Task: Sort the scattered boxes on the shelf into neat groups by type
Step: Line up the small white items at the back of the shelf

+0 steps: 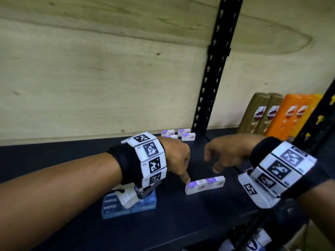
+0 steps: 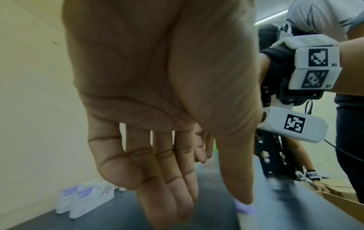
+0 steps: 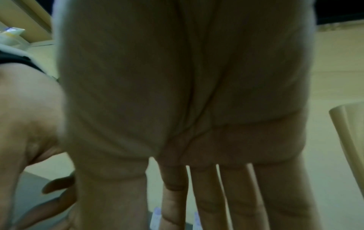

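Plywood backing behind a dark shelf, black slotted upright at 12 o'clock. Left hand: one fingertip presses down on the top left corner of the nearer white-and-purple box; remaining fingers relaxed and nearly straight, pinching nothing. Right hand hovers above the second white-and-purple box, fingers loosely curled, empty. The two boxes stand touching, at 6 o'clock of the shelf centre. Judgement: step in hand is squaring this pair; push low and along the long face so the box slides rather than tips, with the right hand as a stop. Count: two white-and-purple boxes in front, four in the rear cluster at 12 o'clock; blue staples boxes at 8 o'clock, partly hidden, count unclear; two brown bottles and at least two orange bottles at 2 o'clock.
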{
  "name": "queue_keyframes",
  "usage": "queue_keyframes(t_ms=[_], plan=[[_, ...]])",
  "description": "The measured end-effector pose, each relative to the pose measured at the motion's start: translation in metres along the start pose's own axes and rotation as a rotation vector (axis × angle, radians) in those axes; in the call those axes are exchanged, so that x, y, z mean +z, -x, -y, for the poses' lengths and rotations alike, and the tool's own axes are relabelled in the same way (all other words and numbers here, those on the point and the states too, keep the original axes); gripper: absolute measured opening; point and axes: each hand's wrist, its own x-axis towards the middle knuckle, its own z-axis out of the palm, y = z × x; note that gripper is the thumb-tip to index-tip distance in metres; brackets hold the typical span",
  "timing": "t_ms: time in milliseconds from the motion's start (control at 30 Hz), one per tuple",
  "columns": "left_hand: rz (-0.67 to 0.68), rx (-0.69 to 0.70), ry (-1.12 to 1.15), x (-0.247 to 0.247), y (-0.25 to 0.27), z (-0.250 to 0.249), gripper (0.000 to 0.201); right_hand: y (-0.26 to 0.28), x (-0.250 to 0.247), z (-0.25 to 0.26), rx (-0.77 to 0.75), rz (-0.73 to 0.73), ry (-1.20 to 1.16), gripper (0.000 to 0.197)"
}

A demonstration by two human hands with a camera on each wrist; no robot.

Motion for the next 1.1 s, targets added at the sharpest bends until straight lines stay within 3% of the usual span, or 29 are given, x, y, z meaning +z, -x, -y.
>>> queue_keyframes(t_ms=[233, 633, 867, 1100], plan=[[-0.177, -0.145, -0.089, -0.022, -0.029, 0.043, 0.032, -0.055, -0.037, -0.009, -0.008, -0.138, 0.028, 0.033], [-0.186, -0.210, -0.085, -0.020, -0.094, 0.107, 0.038, -0.163, -0.054, -0.020, -0.021, -0.161, 0.008, 0.030], [-0.153, -0.190, -0.074, -0.017, -0.106, 0.108, 0.029, -0.178, -0.047, -0.016, 0.018, -0.091, 0.112, 0.031], [-0.120, -0.102, -0.063, -0.023, -0.084, 0.086, 0.023, -0.151, -0.047, -0.016, 0.000, -0.069, 0.191, 0.025]])
